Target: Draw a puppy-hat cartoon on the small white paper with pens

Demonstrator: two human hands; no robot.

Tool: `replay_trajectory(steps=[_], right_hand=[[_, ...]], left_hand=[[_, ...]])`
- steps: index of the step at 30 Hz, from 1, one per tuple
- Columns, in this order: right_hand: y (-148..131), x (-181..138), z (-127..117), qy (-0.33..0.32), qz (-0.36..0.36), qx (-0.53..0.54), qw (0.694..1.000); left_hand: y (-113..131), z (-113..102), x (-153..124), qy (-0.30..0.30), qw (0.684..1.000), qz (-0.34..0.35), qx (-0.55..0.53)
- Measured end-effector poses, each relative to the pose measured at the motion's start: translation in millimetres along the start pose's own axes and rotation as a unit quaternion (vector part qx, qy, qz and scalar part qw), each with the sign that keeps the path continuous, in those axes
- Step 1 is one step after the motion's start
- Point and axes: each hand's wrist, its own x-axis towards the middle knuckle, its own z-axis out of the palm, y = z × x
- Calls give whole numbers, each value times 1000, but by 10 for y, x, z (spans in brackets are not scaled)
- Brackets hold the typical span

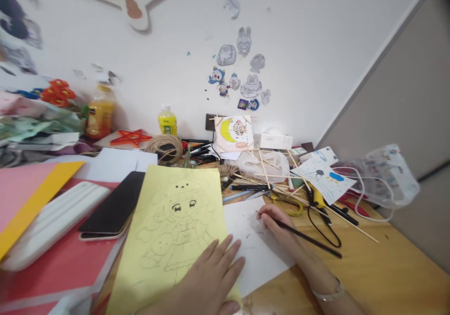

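On the left, the yellow sheet (176, 221), bearing a drawn figure, lies under the left hand (214, 277), whose slightly spread fingers reach over the white paper (260, 263); light, even pressure should steady both. The right hand (281, 223) pinches the black pencil (309, 238) near its point; a loose grip suits fine strokes. Its shaft slants rightward beyond the fingers.

A craft and drawing corner, apparently in a home

A wooden desk (393, 266) stands against a white wall (316, 33) dotted with cartoon cut-outs (251, 86); across it crowd a yellow sheet (207, 178) with a pencilled figure (184, 233), loose thin sticks (263, 165), a coil of twine (153, 149) and an orange-red star (131, 138); drink bottles (168, 121) and a moon picture (232, 132) stand near the wall.
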Motion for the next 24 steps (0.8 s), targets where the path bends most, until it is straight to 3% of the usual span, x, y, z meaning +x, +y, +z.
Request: replay_trajectory(steps=[5, 11, 15, 19, 24], right_hand=[[-67, -11, 24, -25, -52, -10, 998], [-69, -77, 104, 5, 12, -6, 1000], [-79, -81, 180, 24, 9, -62, 998], [-71, -66, 222, -27, 6, -104, 994], [-50, -71, 221, -69, -10, -148, 987]], left_hand=[[-18, -68, 42, -26, 999, 20, -36], [1, -140, 60, -43, 999, 20, -22], [12, -127, 23, -4, 1000, 22, -15], [-16, -64, -20, 32, 998, 54, -20], [-47, 21, 9, 15, 997, 60, -35]])
